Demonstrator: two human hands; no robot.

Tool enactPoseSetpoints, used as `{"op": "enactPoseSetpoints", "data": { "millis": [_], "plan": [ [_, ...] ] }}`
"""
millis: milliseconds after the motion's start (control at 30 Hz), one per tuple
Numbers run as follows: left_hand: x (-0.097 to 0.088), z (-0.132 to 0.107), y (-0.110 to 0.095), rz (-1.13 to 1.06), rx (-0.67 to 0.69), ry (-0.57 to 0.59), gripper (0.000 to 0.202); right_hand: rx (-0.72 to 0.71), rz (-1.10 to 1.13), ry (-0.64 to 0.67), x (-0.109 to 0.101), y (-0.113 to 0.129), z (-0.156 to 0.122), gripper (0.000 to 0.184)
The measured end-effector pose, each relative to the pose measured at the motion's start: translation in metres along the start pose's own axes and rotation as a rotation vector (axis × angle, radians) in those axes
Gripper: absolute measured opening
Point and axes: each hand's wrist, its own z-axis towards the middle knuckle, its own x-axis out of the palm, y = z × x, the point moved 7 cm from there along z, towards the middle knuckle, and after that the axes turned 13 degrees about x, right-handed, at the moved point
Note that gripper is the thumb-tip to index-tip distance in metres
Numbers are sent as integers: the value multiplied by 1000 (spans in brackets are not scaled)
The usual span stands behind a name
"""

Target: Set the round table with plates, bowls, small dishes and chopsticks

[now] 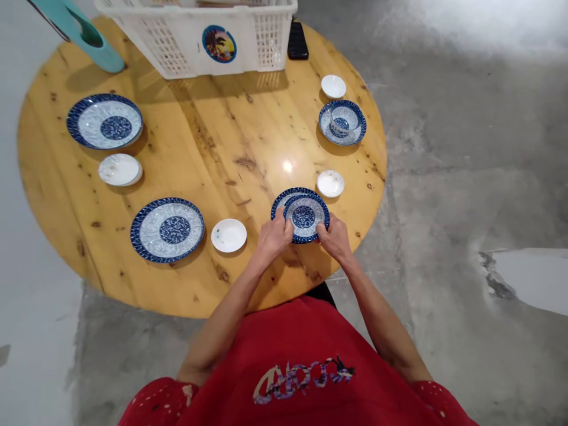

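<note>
Two-handed grip on a small blue-rimmed plate (305,216), at the near right of the round wooden table (195,287). Pinched at the left edge by the left hand (275,235) and at the right edge by the right hand (335,238), with both thumbs on top; fingertips mostly hidden beneath. Directly under it, a second blue-rimmed plate (286,200), visible past the far left and near edges; cannot tell whether touching or slightly apart. Just beyond, to the right, a white dish with faint markings (331,183). To the left of the hands, an oval white dish (228,235), and just beside that, a large blue-rimmed plate (168,229). At the far right, a patterned bowl (345,118) on a blue-rimmed saucer (325,127), with a small white bowl (333,86) just beyond. At the far left, white dishes, apparently stacked (119,169), near another large plate (105,121). Along the far edge, a teal object (93,44), a white basket (190,50) and a black object (297,41).
</note>
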Motion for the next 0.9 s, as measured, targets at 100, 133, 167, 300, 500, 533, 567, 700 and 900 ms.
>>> {"op": "enactPoseSetpoints", "data": {
  "millis": [100, 133, 167, 300, 500, 533, 567, 700, 900],
  "plan": [
    [6, 6, 6, 65, -25, 25, 54, -11, -118, 26, 5, 0, 9, 36],
    [7, 7, 7, 77, -34, 34, 55, -13, -161, 35, 7, 0, 12, 38],
    [9, 8, 9, 88, -47, 43, 56, -16, -203, 43, 8, 1, 15, 41],
    [9, 10, 11, 143, -99, 46, 57, -41, -334, 109, 13, 6, 23, 50],
    [10, 13, 11, 217, -142, 19, 58, -71, -403, 180, 9, 12, 26, 63],
    [11, 13, 11, 223, -147, 21, 58, -75, -411, 189, 9, 12, 27, 64],
    [12, 14, 11, 229, -151, 22, 58, -80, -421, 199, 8, 12, 28, 65],
    [13, 15, 9, 240, -161, -13, 56, -108, -465, 238, 9, 13, 32, 67],
    [11, 13, 10, 227, -209, 14, 58, -106, -477, 234, 8, 8, 37, 64]
  ]
}}
